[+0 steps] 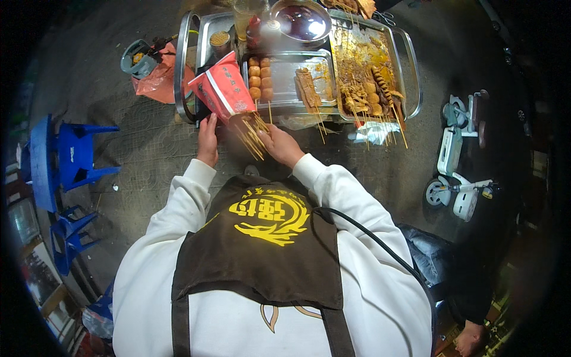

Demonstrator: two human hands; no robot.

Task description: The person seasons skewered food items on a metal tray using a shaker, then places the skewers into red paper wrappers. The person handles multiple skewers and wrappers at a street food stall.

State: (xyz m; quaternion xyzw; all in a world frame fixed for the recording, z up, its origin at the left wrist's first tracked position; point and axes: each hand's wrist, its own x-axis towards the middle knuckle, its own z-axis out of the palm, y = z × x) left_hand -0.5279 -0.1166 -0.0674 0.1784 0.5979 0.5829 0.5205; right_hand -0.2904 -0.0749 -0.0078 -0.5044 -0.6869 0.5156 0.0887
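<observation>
A red paper bag with a white stripe and printed writing is tilted over the front of the metal trays. Several bamboo skewer sticks stick out of its lower end; the food on them is hidden or blurred. My right hand grips these sticks between thumb and fingers. At the bag's lower left edge is my left hand, fingers pointing up; whether it grips the bag is unclear. Close by, two skewers of brown balls and flat brown skewers lie in the middle metal tray.
A shaker, a red squeeze bottle and a bowl of dark sauce stand behind. Sauced skewers fill the front of the right tray. Blue plastic stools stand left, a scooter right. A person is at lower right.
</observation>
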